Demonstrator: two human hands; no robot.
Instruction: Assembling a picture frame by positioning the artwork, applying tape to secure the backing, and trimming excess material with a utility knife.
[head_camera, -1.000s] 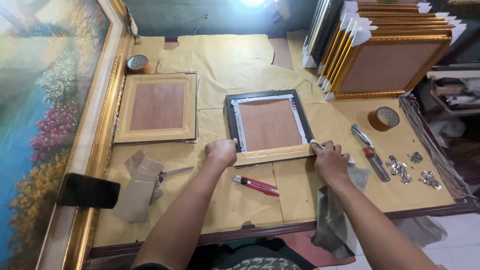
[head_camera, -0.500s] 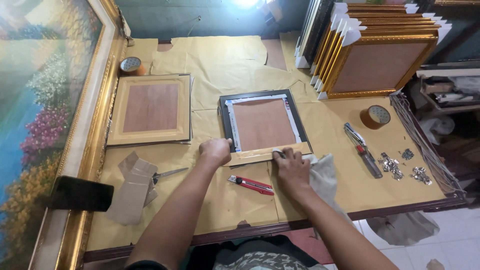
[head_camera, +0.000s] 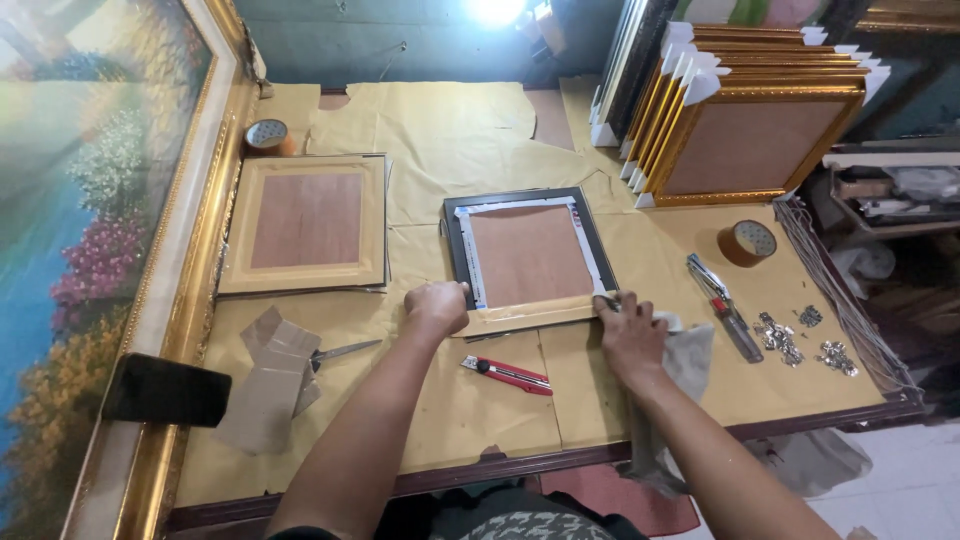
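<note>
left hand (head_camera: 437, 305) pressing flat on tape strip (head_camera: 530, 315) | right hand (head_camera: 628, 335) pressing tape end, cloth (head_camera: 690, 355) underneath | black frame (head_camera: 528, 250) lying mid-counter (head_camera: 450, 130) | risk: uneven pressure wrinkling tape, frame sliding

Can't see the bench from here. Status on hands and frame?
Left hand and right hand pressing brown tape strip along black frame bottom edge. Red cutter lies just below, apart.

Paper-covered workbench (head_camera: 470, 130) with two frames (head_camera: 528, 255) (head_camera: 308, 222), tape rolls (head_camera: 747, 242), red cutter (head_camera: 506, 374), scissors (head_camera: 340, 351), stapler (head_camera: 724, 306).
</note>
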